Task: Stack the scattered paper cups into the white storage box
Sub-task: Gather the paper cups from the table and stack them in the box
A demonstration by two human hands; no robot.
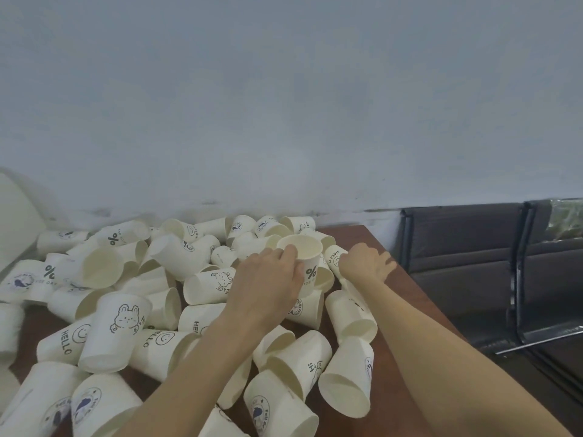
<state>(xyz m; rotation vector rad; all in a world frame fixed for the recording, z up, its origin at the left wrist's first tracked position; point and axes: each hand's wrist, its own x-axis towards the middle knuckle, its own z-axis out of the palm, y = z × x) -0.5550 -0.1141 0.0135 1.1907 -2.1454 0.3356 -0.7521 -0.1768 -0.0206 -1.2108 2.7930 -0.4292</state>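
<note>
Nearest you, tipped paper cups [345, 378] crowd the front of the brown table [407, 313], lying on their sides and leaning on one another, mouths facing every way. Judge them light and thin-walled: they will crush if squeezed hard and will slide or roll off at a nudge, so take each by the wall just under the rolled rim, thumb on one side and fingers on the other, with only light pressure. Your left hand [268, 279] is reached out over the heap, knuckles up, fingers curled round the side of an upright cup [304, 258] printed with a percent sign, gripping it near the rim. Your right hand [366, 263] is stretched forward just beside it, palm down, fingers closed on a lying cup [334, 257] at the far right of the pile. Both forearms run long and nearly straight from the bottom edge. At the far left a pale edge [14, 222] may be the white storage box; you cannot tell for sure.
</note>
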